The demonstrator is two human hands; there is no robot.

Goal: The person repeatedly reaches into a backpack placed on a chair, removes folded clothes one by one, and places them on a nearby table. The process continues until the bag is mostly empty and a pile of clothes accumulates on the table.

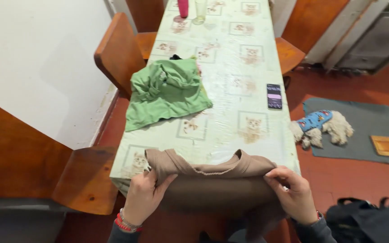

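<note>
At the bottom middle of the frame, a brown shirt [217,177] hangs over the near edge of the surface [230,58]. The left hand [144,198] grips its left corner with fingers curled tight. The right hand [293,193] pinches the right corner, fingers closed on the cloth. A crumpled green shirt [167,90] lies higher up, left of the middle. A dark phone [274,96] lies to the right. A small white dog [321,127] in a blue coat rests on a grey mat [370,121] on the floor.
</note>
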